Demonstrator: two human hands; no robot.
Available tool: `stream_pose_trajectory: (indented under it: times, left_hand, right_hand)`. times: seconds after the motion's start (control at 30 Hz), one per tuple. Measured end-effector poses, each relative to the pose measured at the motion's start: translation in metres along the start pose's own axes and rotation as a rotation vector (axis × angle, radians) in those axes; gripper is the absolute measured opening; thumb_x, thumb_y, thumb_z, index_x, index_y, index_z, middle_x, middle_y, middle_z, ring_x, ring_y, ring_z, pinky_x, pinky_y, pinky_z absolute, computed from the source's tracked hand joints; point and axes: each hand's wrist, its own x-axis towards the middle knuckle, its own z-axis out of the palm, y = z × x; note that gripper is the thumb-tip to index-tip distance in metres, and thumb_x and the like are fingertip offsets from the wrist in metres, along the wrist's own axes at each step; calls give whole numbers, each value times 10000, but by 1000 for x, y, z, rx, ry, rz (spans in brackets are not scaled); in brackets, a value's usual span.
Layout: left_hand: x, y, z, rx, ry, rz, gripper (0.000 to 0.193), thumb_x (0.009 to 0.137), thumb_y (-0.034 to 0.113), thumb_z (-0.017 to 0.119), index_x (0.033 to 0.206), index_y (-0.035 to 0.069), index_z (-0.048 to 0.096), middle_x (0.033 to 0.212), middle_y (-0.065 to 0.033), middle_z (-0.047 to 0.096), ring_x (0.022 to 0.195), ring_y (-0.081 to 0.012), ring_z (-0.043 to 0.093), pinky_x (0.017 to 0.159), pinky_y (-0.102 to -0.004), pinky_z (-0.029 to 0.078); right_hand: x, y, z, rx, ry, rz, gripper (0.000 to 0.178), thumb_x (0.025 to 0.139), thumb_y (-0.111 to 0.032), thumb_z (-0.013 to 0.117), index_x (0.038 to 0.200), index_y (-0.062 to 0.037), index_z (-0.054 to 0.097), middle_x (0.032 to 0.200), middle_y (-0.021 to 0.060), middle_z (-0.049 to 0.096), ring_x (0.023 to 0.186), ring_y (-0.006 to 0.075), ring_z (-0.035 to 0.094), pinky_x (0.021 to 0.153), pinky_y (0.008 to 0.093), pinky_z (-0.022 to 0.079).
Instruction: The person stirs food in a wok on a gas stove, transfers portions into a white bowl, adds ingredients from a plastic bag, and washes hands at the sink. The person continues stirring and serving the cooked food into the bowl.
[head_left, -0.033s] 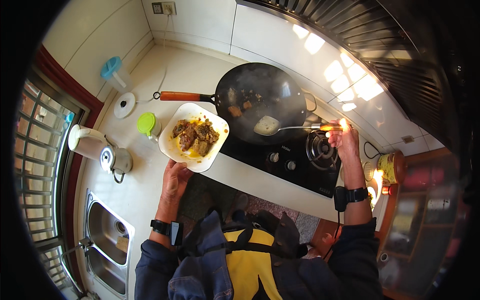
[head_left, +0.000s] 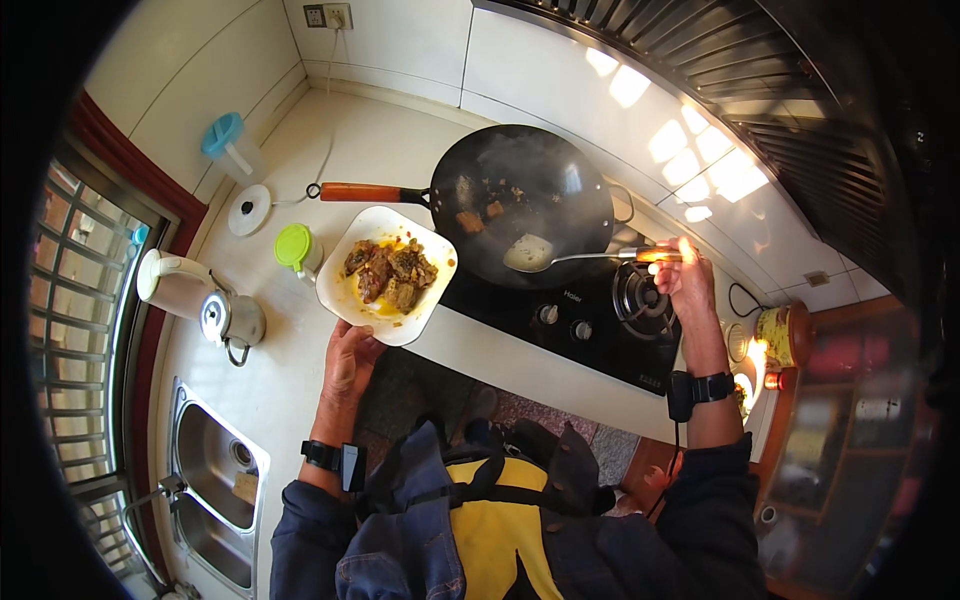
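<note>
My left hand (head_left: 352, 358) grips the near rim of a white square bowl (head_left: 437, 292), which holds browned chunks of food (head_left: 385, 272) in yellowish oily sauce. Beside the bowl, a black wok (head_left: 560, 180) sits on the stove, faintly steaming, with a few small brown pieces (head_left: 470, 220) left on its inner surface. My right hand (head_left: 685, 272) is closed round the wooden handle of a metal wok spatula (head_left: 530, 253). The spatula's head rests inside the wok near its front edge. The wok's orange-brown handle (head_left: 360, 193) points left, just behind the bowl.
A bare gas burner (head_left: 640, 290) and two knobs (head_left: 565, 322) are on the black cooktop. Left on the counter stand a green-lidded cup (head_left: 293, 247), a steel kettle (head_left: 238, 320), a pitcher (head_left: 168, 280) and a blue-topped container (head_left: 228, 140). A double sink (head_left: 262, 470) lies near left; a range hood (head_left: 790, 60) overhangs.
The spatula's head has slid very slightly left inside the wok, my right hand moving with it. The bowl and my left hand stay almost in place.
</note>
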Motion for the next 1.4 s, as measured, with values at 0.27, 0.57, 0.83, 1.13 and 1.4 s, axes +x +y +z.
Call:
stream_pose_trajectory:
  times: [0.27, 0.57, 0.83, 1.13, 1.4]
  left_hand:
    - [-7, 1, 7, 8, -2, -9, 530, 852, 16, 555, 1367, 27, 431, 1234, -138, 610, 1064, -262, 649, 940, -409, 530]
    - [-1, 5, 12, 4, -51, -13, 495, 854, 6, 569, 1335, 27, 454, 1199, -128, 631, 1032, -263, 666, 914, -402, 552]
    - [-5, 11, 12, 28, -32, -14, 482, 860, 10, 568, 1327, 31, 454, 1190, -120, 636, 1000, -246, 677, 863, -385, 572]
    - [-9, 12, 9, 36, -27, -22, 496, 860, 26, 576, 1338, 29, 445, 1204, -127, 628, 1021, -255, 670, 878, -392, 567]
    - [-1, 13, 12, 24, -55, -16, 512, 854, 17, 573, 1351, 35, 452, 1201, -123, 627, 1023, -231, 654, 934, -400, 533]
  right_hand:
    - [32, 96, 63, 462, -153, 124, 346, 948, -310, 600, 1159, -36, 594, 972, 113, 716, 785, 184, 694, 610, 263, 500]
    - [43, 86, 58, 436, -241, -4, 377, 968, -269, 583, 1240, -9, 563, 1040, 143, 715, 845, 213, 723, 618, 266, 539]
    - [33, 96, 59, 436, -173, -85, 425, 956, -322, 583, 1253, -19, 563, 1019, 108, 718, 832, 172, 708, 635, 250, 513]
    - [18, 96, 77, 456, -165, -105, 399, 967, -303, 585, 1228, -2, 584, 924, 158, 724, 766, 205, 716, 612, 272, 546]
    - [17, 91, 58, 502, -140, -29, 396, 959, -275, 585, 1230, 13, 566, 921, 162, 716, 748, 184, 706, 568, 256, 543]
